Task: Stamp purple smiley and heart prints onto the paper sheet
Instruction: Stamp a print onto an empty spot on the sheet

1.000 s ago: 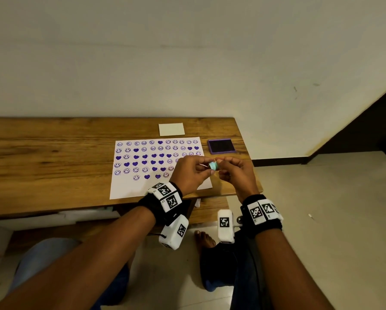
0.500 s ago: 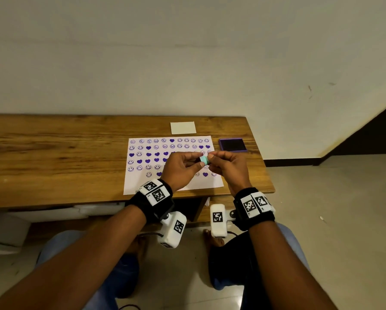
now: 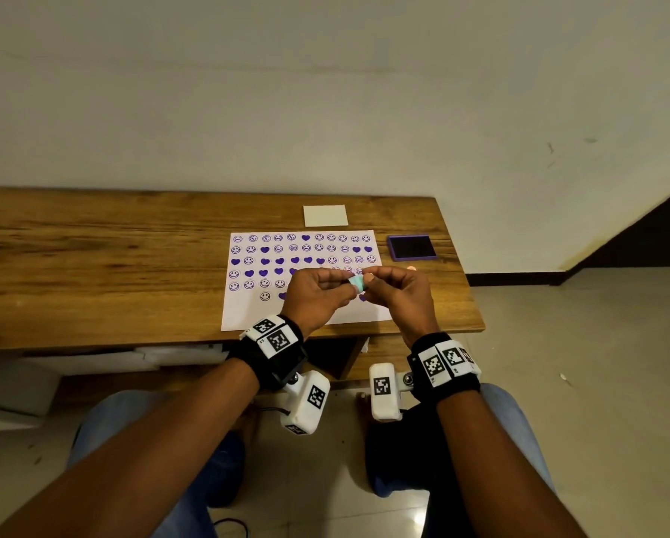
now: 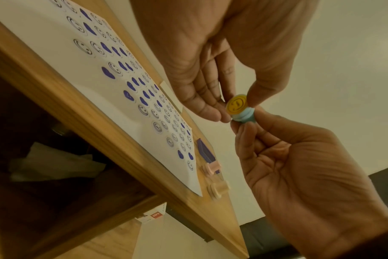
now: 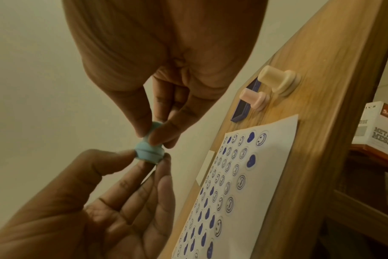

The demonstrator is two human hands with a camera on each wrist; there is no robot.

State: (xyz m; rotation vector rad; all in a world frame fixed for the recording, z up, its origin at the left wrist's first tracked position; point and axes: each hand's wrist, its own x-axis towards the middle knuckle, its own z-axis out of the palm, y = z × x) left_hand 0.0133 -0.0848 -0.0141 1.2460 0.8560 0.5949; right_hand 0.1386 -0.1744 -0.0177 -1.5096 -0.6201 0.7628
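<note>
A small teal stamp (image 3: 357, 283) with a yellow smiley face (image 4: 237, 103) is held in the air between both hands, above the near right part of the paper sheet (image 3: 306, 312). My left hand (image 3: 349, 291) pinches its wide base (image 5: 145, 157), thumb on one side and fingers on the other. My right hand (image 3: 369, 280) pinches the handle end (image 5: 152, 135). The sheet lies on the wooden table (image 3: 92, 266) and carries several rows of purple smileys and hearts. A purple ink pad (image 3: 411, 247) lies open to the right of the sheet.
A pink stamp (image 5: 254, 99) and a cream stamp (image 5: 277, 81) stand on the table near the ink pad. A small white card (image 3: 325, 215) lies behind the sheet. A box (image 5: 379, 124) sits on a shelf under the table. The table's right edge is close to the pad.
Both hands stay together on the teal stamp over the same part of the sheet. Mostly the head view has shifted, so the table sits further right in the picture.
</note>
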